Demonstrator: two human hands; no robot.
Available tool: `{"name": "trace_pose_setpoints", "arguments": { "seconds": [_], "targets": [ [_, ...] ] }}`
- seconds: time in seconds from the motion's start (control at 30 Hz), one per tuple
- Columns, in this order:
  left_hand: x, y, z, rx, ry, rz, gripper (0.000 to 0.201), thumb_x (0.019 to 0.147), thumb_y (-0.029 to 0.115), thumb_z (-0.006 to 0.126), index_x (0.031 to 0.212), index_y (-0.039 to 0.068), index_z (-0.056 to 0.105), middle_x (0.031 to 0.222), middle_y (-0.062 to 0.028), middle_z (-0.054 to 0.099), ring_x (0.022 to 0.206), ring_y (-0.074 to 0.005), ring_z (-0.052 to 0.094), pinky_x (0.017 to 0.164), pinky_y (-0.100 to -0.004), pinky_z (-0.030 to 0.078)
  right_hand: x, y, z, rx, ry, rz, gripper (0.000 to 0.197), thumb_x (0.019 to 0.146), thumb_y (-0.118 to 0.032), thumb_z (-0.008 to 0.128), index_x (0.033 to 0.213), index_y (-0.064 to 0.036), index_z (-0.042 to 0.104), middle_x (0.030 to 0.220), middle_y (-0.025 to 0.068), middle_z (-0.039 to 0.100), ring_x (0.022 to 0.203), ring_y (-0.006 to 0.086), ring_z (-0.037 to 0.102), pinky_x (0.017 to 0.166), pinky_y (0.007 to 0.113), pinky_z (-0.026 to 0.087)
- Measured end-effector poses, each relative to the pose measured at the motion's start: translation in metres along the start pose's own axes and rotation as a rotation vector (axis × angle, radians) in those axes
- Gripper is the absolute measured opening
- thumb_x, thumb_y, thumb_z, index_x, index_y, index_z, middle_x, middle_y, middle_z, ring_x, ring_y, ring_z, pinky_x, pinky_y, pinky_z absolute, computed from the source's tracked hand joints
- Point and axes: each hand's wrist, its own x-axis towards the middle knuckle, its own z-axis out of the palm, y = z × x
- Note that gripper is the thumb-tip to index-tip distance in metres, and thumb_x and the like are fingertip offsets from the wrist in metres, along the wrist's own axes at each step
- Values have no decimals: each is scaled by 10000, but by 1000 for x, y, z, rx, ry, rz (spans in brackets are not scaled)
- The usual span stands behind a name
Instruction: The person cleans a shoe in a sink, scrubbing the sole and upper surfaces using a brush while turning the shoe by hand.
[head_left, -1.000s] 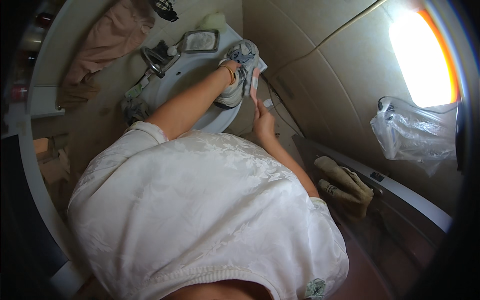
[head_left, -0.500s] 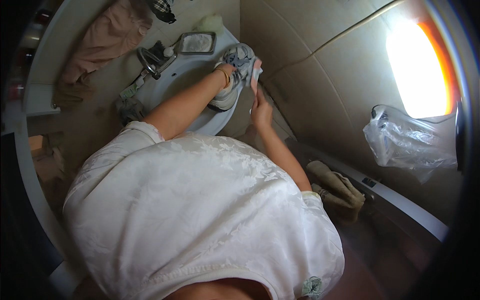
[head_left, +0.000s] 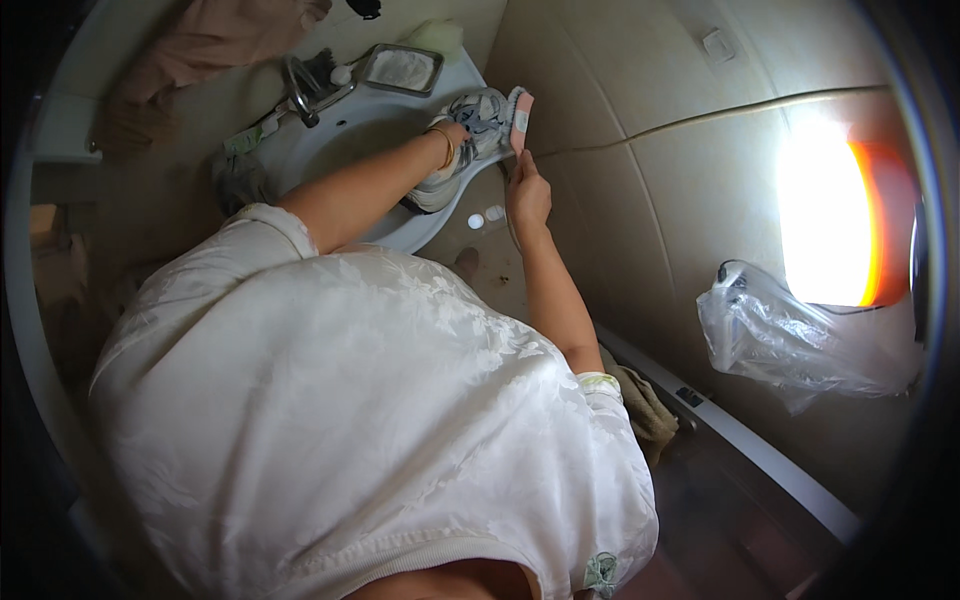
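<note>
Head view, scene: seen from above, a person in a white patterned top leans over a pale washbasin in the upper left of the frame.
Shoe: a grey and white sneaker rests on the basin's right rim, upper centre of the frame, toe end toward the tiled wall.
Left hand: the left hand, a thin bangle on the wrist, lies on the sneaker; its grip is pressed onto the shoe, the fingers partly hidden.
Right hand: the right hand sits just below the sneaker, its grip pinching the handle of a pink scrubbing brush.
Brush: its head touches the sneaker's far end.
Around the basin: a metal tap and a soap tray stand at the basin's back edge.
Right of frame: a clear plastic bag hangs beside a bright window.
</note>
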Motion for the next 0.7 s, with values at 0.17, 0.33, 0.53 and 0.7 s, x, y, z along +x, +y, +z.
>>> {"name": "trace_pose_setpoints", "arguments": {
  "seconds": [0.17,0.33,0.53,0.7],
  "targets": [
    [-13,14,-32,86,60,77,390,761,224,607,992,-89,577,1041,-198,576,947,-267,541,850,-335,391,-56,-10,8,76,-65,-88,294,852,-152,501,1117,-37,555,863,259,574,791,396,576,662,434,460],
    [-11,10,-16,186,-13,152,365,767,235,601,947,-82,602,981,-194,604,905,-263,562,821,-332,406,10,-16,-8,30,-44,-49,292,847,-143,512,1112,-28,559,851,282,566,801,397,574,672,429,463],
    [84,-22,-26,209,-52,13,338,836,249,515,1003,-33,598,1054,-182,584,956,-271,565,828,-349,421,-49,-16,-2,56,-104,-126,294,859,-148,494,1109,-5,550,869,277,573,844,398,571,697,397,473],
    [94,-26,-6,179,-67,-34,331,853,251,491,1014,-18,598,1073,-189,576,968,-290,564,833,-369,422,10,-10,5,183,-48,-108,283,841,-95,499,1102,0,554,983,263,559,953,374,548,772,371,458]
  ]
}}
